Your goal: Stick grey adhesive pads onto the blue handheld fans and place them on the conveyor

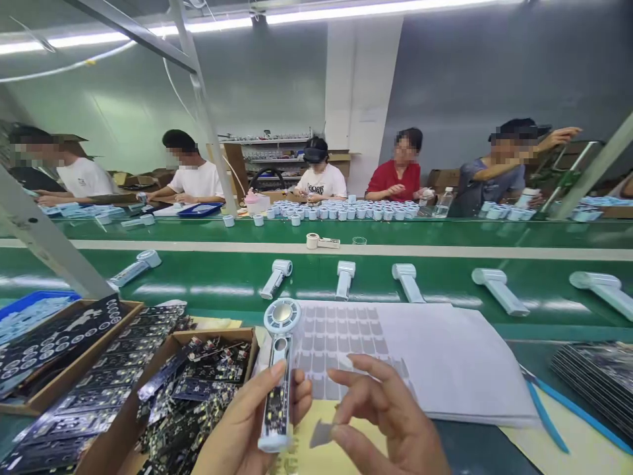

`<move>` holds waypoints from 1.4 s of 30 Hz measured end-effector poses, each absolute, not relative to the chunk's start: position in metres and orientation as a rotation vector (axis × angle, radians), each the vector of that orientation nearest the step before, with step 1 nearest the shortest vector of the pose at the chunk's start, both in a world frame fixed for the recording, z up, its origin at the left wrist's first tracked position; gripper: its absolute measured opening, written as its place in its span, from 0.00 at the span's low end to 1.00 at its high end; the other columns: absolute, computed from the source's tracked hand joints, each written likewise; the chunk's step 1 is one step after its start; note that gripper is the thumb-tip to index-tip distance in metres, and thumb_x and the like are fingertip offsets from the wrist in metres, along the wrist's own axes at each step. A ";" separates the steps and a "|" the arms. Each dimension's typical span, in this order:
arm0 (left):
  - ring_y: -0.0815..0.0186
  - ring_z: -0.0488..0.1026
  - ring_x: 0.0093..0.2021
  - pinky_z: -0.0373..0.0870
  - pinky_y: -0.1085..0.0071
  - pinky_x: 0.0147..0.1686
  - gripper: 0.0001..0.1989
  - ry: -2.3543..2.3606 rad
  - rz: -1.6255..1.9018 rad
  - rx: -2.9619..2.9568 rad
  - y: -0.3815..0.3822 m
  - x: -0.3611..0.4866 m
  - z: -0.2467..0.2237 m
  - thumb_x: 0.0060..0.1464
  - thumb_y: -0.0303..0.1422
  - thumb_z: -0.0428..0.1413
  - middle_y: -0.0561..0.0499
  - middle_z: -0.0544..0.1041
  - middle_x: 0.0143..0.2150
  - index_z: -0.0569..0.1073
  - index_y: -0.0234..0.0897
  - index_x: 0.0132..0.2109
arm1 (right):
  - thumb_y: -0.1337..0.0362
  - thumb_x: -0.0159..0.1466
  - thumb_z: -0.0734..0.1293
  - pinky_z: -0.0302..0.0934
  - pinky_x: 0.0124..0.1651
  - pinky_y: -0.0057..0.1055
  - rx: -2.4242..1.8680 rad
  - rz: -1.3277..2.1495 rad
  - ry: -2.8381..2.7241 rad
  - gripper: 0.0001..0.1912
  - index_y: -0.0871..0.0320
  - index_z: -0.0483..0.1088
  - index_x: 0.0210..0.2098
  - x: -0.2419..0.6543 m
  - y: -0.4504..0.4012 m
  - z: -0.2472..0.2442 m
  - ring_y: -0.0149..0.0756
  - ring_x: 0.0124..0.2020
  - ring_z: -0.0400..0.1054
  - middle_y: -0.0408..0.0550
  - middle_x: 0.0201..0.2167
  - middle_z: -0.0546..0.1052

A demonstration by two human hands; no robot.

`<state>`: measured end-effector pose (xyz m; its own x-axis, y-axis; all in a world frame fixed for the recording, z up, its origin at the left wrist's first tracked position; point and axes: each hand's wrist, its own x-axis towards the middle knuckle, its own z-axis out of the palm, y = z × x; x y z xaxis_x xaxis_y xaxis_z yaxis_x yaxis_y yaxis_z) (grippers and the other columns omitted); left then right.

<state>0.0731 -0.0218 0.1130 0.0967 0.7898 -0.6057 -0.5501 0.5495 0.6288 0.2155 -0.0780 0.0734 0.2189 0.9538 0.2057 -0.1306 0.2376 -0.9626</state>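
My left hand [247, 409] is wrapped around a light-blue handheld fan [281, 376], round head up, its handle uncovered so a dark circuit board with small parts shows. Between thumb and fingertips, my right hand [390, 415] pinches a small grey sticker [321, 434], apart from the fan. Behind both hands lies a sheet of grey stickers [341, 330] in rows, on a stack of white paper [445, 363]. Yellow paper [341, 455] is beneath the hands.
Circuit boards fill a cardboard box [254, 349] at left. Blue-handled pliers [544, 409] lie at right near stacked boards [598, 376]. Several fans rest on the green conveyor belt [445, 257]. Co-workers sit across, behind rows of blue-white parts [341, 211]. A metal post [49, 231] slants at left.
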 end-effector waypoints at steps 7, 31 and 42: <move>0.74 0.70 0.17 0.70 0.80 0.18 0.05 0.989 1.018 0.003 -0.021 0.087 0.105 0.59 0.22 0.55 0.52 0.72 0.21 0.68 0.35 0.35 | 0.65 0.50 0.72 0.60 0.62 0.44 -1.084 1.190 -1.038 0.26 0.54 0.66 0.48 0.192 -0.081 0.088 0.47 0.59 0.69 0.43 0.25 0.80; 0.73 0.69 0.21 0.72 0.78 0.22 0.08 0.870 1.053 -0.092 -0.019 0.087 0.096 0.60 0.26 0.54 0.52 0.68 0.25 0.66 0.34 0.32 | 0.68 0.49 0.69 0.66 0.55 0.41 -1.185 1.177 -0.968 0.20 0.54 0.68 0.41 0.177 -0.071 0.097 0.45 0.47 0.75 0.37 0.22 0.74; 0.72 0.72 0.22 0.73 0.80 0.23 0.07 0.871 1.051 -0.027 -0.031 0.090 0.108 0.59 0.24 0.55 0.52 0.71 0.24 0.70 0.36 0.31 | 0.65 0.55 0.70 0.67 0.56 0.43 -1.277 0.861 -1.251 0.28 0.49 0.65 0.54 0.178 -0.076 0.087 0.46 0.47 0.76 0.39 0.27 0.79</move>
